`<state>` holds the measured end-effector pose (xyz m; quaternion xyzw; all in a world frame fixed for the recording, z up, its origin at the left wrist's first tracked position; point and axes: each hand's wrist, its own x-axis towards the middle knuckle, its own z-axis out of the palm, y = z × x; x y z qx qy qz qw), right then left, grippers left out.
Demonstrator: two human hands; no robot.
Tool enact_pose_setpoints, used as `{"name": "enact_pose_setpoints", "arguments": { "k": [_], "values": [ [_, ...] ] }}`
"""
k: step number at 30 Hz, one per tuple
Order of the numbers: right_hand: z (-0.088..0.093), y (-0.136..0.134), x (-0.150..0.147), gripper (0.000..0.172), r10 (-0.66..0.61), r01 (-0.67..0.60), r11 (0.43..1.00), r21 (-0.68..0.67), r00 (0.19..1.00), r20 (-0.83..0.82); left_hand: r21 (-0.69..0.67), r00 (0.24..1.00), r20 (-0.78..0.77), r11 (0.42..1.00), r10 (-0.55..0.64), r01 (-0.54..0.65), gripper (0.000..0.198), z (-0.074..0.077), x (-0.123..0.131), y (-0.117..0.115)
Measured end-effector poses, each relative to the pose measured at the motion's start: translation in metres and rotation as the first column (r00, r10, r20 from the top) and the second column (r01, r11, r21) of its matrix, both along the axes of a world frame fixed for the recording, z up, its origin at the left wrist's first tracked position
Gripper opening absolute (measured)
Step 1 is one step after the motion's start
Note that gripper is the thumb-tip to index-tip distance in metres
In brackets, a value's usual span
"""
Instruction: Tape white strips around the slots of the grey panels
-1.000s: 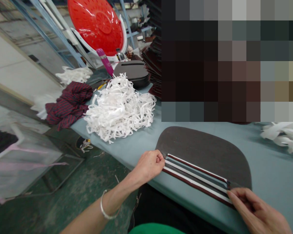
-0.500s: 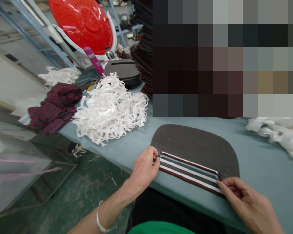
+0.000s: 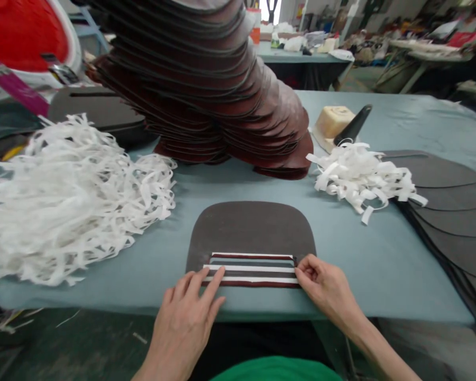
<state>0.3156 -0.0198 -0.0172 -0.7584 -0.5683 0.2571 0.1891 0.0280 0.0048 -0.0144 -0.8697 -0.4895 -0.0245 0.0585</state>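
Dark panel (image 3: 249, 227) lies flat on the table (image 3: 384, 275) straight in front of you, close to the near edge, with its rounded end pointing away from you. White and dark red stripes (image 3: 252, 270) run side by side across the near part of the panel, parallel to the table's edge.

Your hands are well apart, one at each end of the stripes. Your left hand (image 3: 182, 323) is open with the fingers spread, its fingertips (image 3: 210, 278) pressing on the left end of the stripes. Your right hand (image 3: 327, 283) pinches the right end between thumb and fingers.

To your left, a big heap of white paper strips (image 3: 71, 206) sits on the table, just beside the panel. Behind it lies another dark panel (image 3: 91, 114) with a slit in it. A tall, leaning stack of dark red panels (image 3: 206, 90) rises beyond your work. To the right is a smaller heap of white strips (image 3: 360, 177), with a pale yellow block (image 3: 329, 121) and a black handle (image 3: 353, 124) behind it. A stack of dark panels (image 3: 448, 211) fans out along the right side of the table. A red plastic lid (image 3: 24, 37) leans at the top left.
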Motion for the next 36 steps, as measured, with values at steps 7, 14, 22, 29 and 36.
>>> {"name": "enact_pose_setpoints", "arguments": {
  "k": [7, 14, 22, 29, 36],
  "values": [
    [0.003, 0.004, -0.006, 0.015, -0.018, 0.021, 0.999, -0.024, 0.992, 0.127, 0.037, 0.998, -0.054, 0.998, 0.043, -0.041, 0.05, -0.005, 0.005, -0.008],
    [0.002, 0.004, -0.011, 0.014, -0.017, 0.023, 1.0, -0.021, 0.972, 0.234, 0.039, 0.998, 0.004, 0.998, 0.058, -0.058, 0.047, -0.009, 0.003, -0.002],
    [0.003, 0.008, -0.002, 0.014, -0.014, 0.024, 0.998, -0.065, 0.988, 0.154, 0.006, 0.999, -0.003, 0.999, 0.033, -0.033, 0.062, -0.005, 0.001, 0.017],
    [0.003, 0.007, -0.025, 0.025, 0.242, -0.326, 0.93, 0.171, 0.891, 0.384, -0.005, 0.998, 0.036, 0.999, 0.048, -0.048, 0.055, -0.007, 0.004, 0.018],
    [-0.002, 0.03, -0.055, 0.022, 0.454, -0.595, 0.752, 0.283, 0.779, 0.432, -0.011, 0.99, 0.127, 0.998, 0.065, -0.064, 0.045, -0.005, 0.002, 0.038]
  ]
}}
